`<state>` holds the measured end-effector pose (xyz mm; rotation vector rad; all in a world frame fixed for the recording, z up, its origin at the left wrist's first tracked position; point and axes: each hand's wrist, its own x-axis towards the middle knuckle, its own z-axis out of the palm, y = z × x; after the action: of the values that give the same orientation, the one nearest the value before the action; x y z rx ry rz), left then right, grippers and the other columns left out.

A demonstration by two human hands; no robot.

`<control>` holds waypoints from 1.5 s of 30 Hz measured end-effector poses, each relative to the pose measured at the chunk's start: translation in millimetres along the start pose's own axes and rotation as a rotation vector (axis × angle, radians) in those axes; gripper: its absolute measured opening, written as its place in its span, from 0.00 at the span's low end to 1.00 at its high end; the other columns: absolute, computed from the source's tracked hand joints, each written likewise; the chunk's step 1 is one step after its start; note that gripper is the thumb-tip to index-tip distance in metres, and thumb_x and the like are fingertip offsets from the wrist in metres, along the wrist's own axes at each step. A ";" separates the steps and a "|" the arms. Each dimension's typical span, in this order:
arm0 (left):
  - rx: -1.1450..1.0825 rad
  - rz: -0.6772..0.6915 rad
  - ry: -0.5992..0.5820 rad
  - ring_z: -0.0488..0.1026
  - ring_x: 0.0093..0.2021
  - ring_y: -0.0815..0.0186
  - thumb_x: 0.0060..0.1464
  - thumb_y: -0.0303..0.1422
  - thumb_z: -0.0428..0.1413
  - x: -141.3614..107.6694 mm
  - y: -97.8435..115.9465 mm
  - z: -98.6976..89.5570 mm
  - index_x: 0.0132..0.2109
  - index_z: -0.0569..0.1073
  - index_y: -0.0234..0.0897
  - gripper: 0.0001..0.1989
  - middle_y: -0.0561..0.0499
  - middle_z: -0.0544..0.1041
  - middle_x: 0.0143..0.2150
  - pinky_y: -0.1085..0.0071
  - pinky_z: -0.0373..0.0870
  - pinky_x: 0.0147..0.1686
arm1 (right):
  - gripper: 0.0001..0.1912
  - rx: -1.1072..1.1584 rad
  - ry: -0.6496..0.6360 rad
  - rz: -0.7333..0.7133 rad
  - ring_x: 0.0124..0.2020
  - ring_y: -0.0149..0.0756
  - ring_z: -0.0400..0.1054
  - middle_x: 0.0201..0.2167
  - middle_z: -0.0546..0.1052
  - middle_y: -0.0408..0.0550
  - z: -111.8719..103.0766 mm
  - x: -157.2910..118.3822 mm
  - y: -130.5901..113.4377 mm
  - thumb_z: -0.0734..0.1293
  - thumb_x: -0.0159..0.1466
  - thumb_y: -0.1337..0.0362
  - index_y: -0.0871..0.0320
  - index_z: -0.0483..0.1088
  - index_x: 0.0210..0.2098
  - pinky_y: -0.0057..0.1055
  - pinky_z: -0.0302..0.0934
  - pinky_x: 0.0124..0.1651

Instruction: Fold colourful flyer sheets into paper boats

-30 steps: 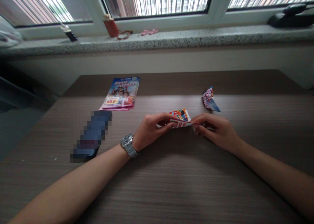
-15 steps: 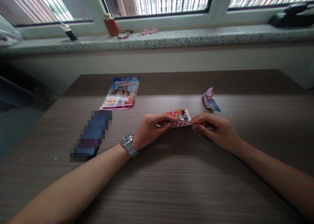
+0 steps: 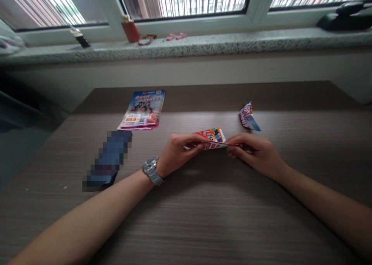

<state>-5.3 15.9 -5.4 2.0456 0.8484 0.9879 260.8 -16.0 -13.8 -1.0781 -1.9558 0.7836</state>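
A folded piece of printed paper [image 3: 215, 135], red, orange and white, is held just above the table between my two hands. My left hand [image 3: 184, 150], with a metal watch on the wrist, pinches its left end between thumb and fingers. The right end is pinched by my right hand [image 3: 251, 149], whose fingertips are close together. Beyond my right hand lies a small folded blue and pink paper [image 3: 249, 117]. A stack of colourful flyers [image 3: 143, 109] rests at the back left of the table.
On the wooden table [image 3: 197, 214], a dark, pixelated phone-like object [image 3: 109, 160] lies beside my left forearm. A stone windowsill [image 3: 209, 44] behind holds a red-brown case [image 3: 130, 30], a small black and white item [image 3: 80, 38], pink pieces [image 3: 176, 36] and a black object [image 3: 345, 19].
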 end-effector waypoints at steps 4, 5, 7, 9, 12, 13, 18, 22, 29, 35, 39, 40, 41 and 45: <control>-0.002 -0.003 0.005 0.81 0.33 0.69 0.60 0.32 0.61 -1.0 -0.6 -0.1 0.43 0.81 0.34 0.07 0.50 0.84 0.37 0.78 0.79 0.35 | 0.07 -0.023 -0.005 -0.010 0.30 0.34 0.77 0.39 0.81 0.49 -0.1 -0.2 0.8 0.67 0.69 0.60 0.54 0.76 0.42 0.28 0.74 0.31; -0.004 -0.003 0.002 0.81 0.33 0.69 0.60 0.31 0.61 -1.3 -0.9 0.0 0.43 0.81 0.34 0.07 0.50 0.84 0.37 0.79 0.78 0.35 | 0.07 -0.028 -0.008 -0.014 0.31 0.34 0.77 0.39 0.81 0.49 -0.2 -0.3 1.2 0.67 0.68 0.60 0.53 0.76 0.42 0.29 0.74 0.31; -0.003 -0.001 -0.009 0.81 0.34 0.70 0.60 0.31 0.61 -1.4 -1.5 0.3 0.44 0.81 0.35 0.07 0.50 0.84 0.38 0.78 0.78 0.36 | 0.06 -0.046 -0.010 -0.026 0.33 0.35 0.78 0.40 0.81 0.49 -0.4 -0.1 1.9 0.67 0.68 0.61 0.53 0.76 0.43 0.29 0.74 0.33; 0.010 0.017 -0.015 0.81 0.36 0.69 0.60 0.31 0.61 -0.8 -1.7 0.4 0.44 0.81 0.35 0.06 0.50 0.84 0.39 0.77 0.78 0.39 | 0.06 -0.066 -0.008 -0.045 0.36 0.37 0.78 0.41 0.82 0.49 -1.0 0.2 2.6 0.67 0.68 0.62 0.53 0.76 0.43 0.31 0.75 0.35; 0.066 0.093 -0.019 0.81 0.40 0.67 0.61 0.31 0.61 1.1 -1.9 -0.6 0.43 0.81 0.36 0.06 0.49 0.83 0.40 0.72 0.78 0.44 | 0.07 -0.092 -0.011 -0.090 0.39 0.39 0.78 0.42 0.82 0.49 -2.9 1.2 3.3 0.67 0.68 0.63 0.52 0.76 0.44 0.33 0.75 0.38; 0.087 0.126 -0.032 0.80 0.41 0.67 0.61 0.31 0.61 1.7 -2.1 -1.4 0.43 0.81 0.37 0.06 0.49 0.83 0.41 0.71 0.78 0.46 | 0.07 -0.104 -0.017 -0.112 0.40 0.39 0.78 0.42 0.82 0.49 -3.7 1.6 3.5 0.67 0.68 0.63 0.52 0.76 0.44 0.33 0.75 0.39; 0.170 0.231 -0.179 0.80 0.43 0.67 0.63 0.33 0.59 2.6 -4.4 -6.3 0.45 0.81 0.38 0.07 0.47 0.82 0.45 0.71 0.76 0.47 | 0.10 -0.182 -0.092 -0.231 0.45 0.41 0.76 0.45 0.81 0.52 -8.4 3.2 5.3 0.66 0.69 0.65 0.52 0.76 0.48 0.37 0.73 0.47; 0.279 0.273 -0.270 0.80 0.43 0.67 0.64 0.33 0.58 2.5 -6.6 -9.2 0.44 0.81 0.39 0.07 0.49 0.83 0.45 0.73 0.75 0.45 | 0.11 -0.293 -0.141 -0.301 0.49 0.43 0.74 0.48 0.79 0.53 -10.8 4.9 9.9 0.66 0.68 0.65 0.51 0.75 0.50 0.42 0.70 0.51; 0.404 0.329 -0.318 0.79 0.44 0.66 0.66 0.35 0.56 2.6 -10.7 -9.8 0.43 0.81 0.40 0.09 0.49 0.82 0.47 0.72 0.74 0.44 | 0.20 -0.410 -0.248 -0.372 0.55 0.48 0.71 0.54 0.77 0.55 -17.1 7.2 14.2 0.72 0.63 0.57 0.52 0.73 0.54 0.47 0.67 0.56; 0.466 0.351 -0.339 0.78 0.47 0.65 0.66 0.36 0.56 2.0 -12.0 -9.6 0.45 0.81 0.41 0.09 0.49 0.81 0.49 0.70 0.73 0.48 | 0.17 -0.397 -0.264 -0.365 0.56 0.45 0.73 0.56 0.77 0.54 -22.4 5.6 16.1 0.67 0.68 0.61 0.53 0.73 0.56 0.43 0.68 0.57; 0.465 0.346 -0.352 0.78 0.47 0.66 0.66 0.36 0.56 2.6 -11.5 -10.0 0.45 0.81 0.41 0.09 0.49 0.81 0.49 0.70 0.73 0.49 | 0.14 -0.400 -0.254 -0.358 0.55 0.42 0.74 0.56 0.78 0.53 -21.7 5.0 20.9 0.63 0.71 0.66 0.55 0.75 0.53 0.40 0.69 0.57; 0.464 0.344 -0.358 0.78 0.47 0.65 0.66 0.37 0.56 2.8 -11.3 -10.2 0.45 0.81 0.41 0.09 0.49 0.81 0.49 0.70 0.73 0.48 | 0.14 -0.396 -0.252 -0.353 0.55 0.42 0.74 0.56 0.78 0.53 -21.3 4.9 22.1 0.63 0.71 0.66 0.55 0.76 0.53 0.39 0.69 0.57; 0.463 0.341 -0.364 0.78 0.48 0.65 0.65 0.37 0.56 3.0 -11.2 -10.3 0.45 0.81 0.42 0.09 0.49 0.80 0.50 0.70 0.73 0.48 | 0.14 -0.391 -0.251 -0.345 0.54 0.41 0.74 0.56 0.78 0.53 -20.8 4.8 23.4 0.63 0.71 0.66 0.55 0.76 0.53 0.39 0.69 0.57; 0.445 0.329 -0.383 0.78 0.48 0.64 0.65 0.37 0.57 3.5 -11.4 -11.7 0.45 0.81 0.42 0.08 0.49 0.80 0.50 0.68 0.72 0.50 | 0.13 -0.360 -0.253 -0.322 0.54 0.41 0.75 0.56 0.78 0.52 -19.9 4.9 26.9 0.65 0.70 0.66 0.55 0.77 0.52 0.36 0.70 0.56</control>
<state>-16.1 28.3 -7.8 2.7074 0.5702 0.5624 286.8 3.5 -22.9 -0.8571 -2.4763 0.4149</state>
